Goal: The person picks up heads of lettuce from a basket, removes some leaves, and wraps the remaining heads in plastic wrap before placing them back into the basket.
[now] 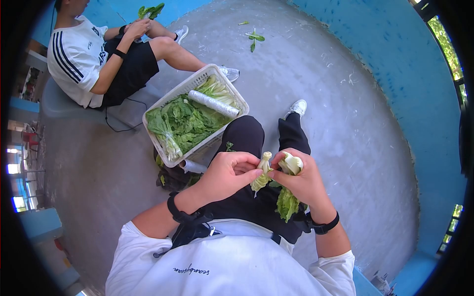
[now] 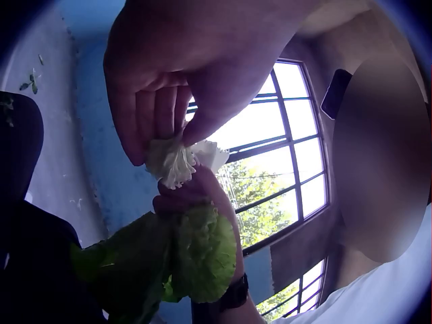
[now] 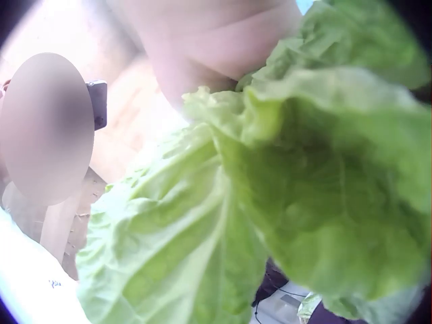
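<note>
My left hand (image 1: 231, 173) pinches a small pale lettuce heart (image 1: 263, 170) between thumb and fingers, its cut stem end pointing away from me. Close beside it, my right hand (image 1: 305, 181) grips a bunch of lettuce leaves (image 1: 287, 204), with thick white stalk ends (image 1: 291, 163) showing above the fingers and green blades hanging below. The right thumb tip is right at the lettuce heart. In the left wrist view the heart's frilly pale leaf (image 2: 172, 162) hangs under the left fingertips. Broad leaves (image 3: 196, 229) fill much of the right wrist view, hiding most of the right fingers.
A white basket (image 1: 159, 148) of greens stands ahead to the left, with a plastic-film roll (image 1: 213, 103) across it. Another roll (image 1: 192, 166) lies beside my knee. A seated person (image 1: 94, 64) holds greens. Loose leaves (image 1: 255, 37) lie on the floor.
</note>
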{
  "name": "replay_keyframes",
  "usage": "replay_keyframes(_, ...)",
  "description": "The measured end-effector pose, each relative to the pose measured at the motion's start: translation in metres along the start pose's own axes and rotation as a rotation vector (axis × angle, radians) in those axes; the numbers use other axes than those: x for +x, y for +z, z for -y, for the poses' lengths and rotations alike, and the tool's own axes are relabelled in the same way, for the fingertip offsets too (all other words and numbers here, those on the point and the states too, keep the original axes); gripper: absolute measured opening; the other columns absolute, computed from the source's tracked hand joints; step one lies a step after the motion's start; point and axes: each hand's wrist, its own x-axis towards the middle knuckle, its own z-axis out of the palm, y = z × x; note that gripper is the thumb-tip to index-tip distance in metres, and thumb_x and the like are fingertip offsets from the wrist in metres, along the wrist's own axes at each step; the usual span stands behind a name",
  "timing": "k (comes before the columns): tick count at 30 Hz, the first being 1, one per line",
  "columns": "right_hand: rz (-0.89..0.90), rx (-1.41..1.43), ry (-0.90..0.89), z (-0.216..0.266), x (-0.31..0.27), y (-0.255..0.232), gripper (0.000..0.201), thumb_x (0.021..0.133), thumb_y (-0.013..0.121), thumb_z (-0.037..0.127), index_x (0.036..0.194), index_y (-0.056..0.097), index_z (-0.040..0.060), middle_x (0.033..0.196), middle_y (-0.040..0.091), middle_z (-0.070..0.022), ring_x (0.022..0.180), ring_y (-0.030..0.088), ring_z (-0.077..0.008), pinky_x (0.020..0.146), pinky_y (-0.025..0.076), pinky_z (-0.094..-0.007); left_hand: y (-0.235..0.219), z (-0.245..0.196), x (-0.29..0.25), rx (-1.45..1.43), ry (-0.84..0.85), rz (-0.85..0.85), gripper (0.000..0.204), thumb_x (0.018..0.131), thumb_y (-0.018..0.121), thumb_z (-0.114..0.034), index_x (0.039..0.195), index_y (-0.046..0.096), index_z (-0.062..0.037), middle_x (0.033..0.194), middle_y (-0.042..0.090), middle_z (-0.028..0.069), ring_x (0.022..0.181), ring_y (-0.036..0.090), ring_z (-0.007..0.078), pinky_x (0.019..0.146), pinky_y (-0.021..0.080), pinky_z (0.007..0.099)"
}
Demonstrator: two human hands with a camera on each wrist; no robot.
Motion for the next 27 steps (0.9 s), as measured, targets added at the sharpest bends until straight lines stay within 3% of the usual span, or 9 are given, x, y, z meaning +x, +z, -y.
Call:
replay_keyframes(7, 0.08, 0.032, 0.002, -0.005, 0.002, -0.007, 0.019, 0.083, 0.073, 0.003, 0.101, 0.067, 0.0025, 0.087, 0.065, 0.0013, 0.079, 0.058, -0.0054, 0.072, 0.049, -0.0238, -0.001, 0.001, 0.001, -0.032, -0.013, 0.121, 0.023, 0.101, 0.061, -0.004, 0.121, 0.064, 0.0061, 0.107, 0.074, 0.011, 0.096, 0.071, 0.0126, 0.089, 0.056, 0.028)
replay_keyframes(13, 0.059, 0.084, 0.073, -0.006, 0.004, -0.005, 0.02, 0.083, 0.068, 0.001, 0.103, 0.066, 0.0018, 0.086, 0.064, 0.002, 0.076, 0.057, -0.0047, 0.069, 0.048, -0.0238, 0.002, 0.0, 0.003, 0.08, 0.032, 0.078, 0.021, 0.1, 0.061, -0.005, 0.118, 0.065, 0.0062, 0.102, 0.075, 0.0109, 0.094, 0.072, 0.0132, 0.086, 0.057, 0.0283)
replay_keyframes(16, 0.052, 0.023, 0.068, -0.008, 0.003, -0.002, 0.022, 0.083, 0.066, 0.001, 0.105, 0.067, 0.0013, 0.086, 0.065, 0.0015, 0.074, 0.057, -0.0046, 0.068, 0.048, -0.0237, 0.002, -0.009, 0.003, 0.435, 0.15, -0.024, 0.016, 0.094, 0.068, -0.007, 0.107, 0.069, 0.0021, 0.092, 0.076, 0.0111, 0.084, 0.075, 0.0184, 0.076, 0.058, 0.0306)
replay_keyframes(19, 0.051, 0.053, 0.082, -0.005, 0.003, 0.003, 0.022, 0.084, 0.068, 0.002, 0.106, 0.067, 0.0013, 0.084, 0.065, 0.002, 0.07, 0.056, -0.0041, 0.065, 0.047, -0.023, 0.005, -0.015, 0.002, 0.815, 0.374, -0.122, 0.013, 0.087, 0.074, -0.011, 0.095, 0.07, -0.0019, 0.082, 0.073, 0.0115, 0.073, 0.073, 0.0271, 0.066, 0.057, 0.0358)
replay_keyframes(23, 0.068, 0.177, 0.119, -0.002, 0.003, 0.001, 0.021, 0.086, 0.075, 0.007, 0.105, 0.069, 0.0009, 0.082, 0.065, 0.0019, 0.068, 0.055, -0.004, 0.063, 0.046, -0.0229, 0.004, -0.012, 0.003, 0.847, 0.479, -0.135, 0.014, 0.083, 0.077, -0.014, 0.09, 0.069, -0.0047, 0.078, 0.07, 0.0108, 0.07, 0.069, 0.0311, 0.062, 0.054, 0.0398)
replay_keyframes(27, 0.115, 0.05, 0.073, -0.002, 0.002, 0.0, 0.02, 0.086, 0.08, 0.01, 0.101, 0.071, 0.0004, 0.078, 0.066, 0.0002, 0.069, 0.057, -0.0053, 0.063, 0.047, -0.0257, 0.003, -0.014, 0.002, 0.943, 0.563, -0.093, 0.013, 0.081, 0.077, -0.012, 0.088, 0.069, -0.0056, 0.076, 0.069, 0.0098, 0.07, 0.069, 0.0293, 0.062, 0.054, 0.0397)
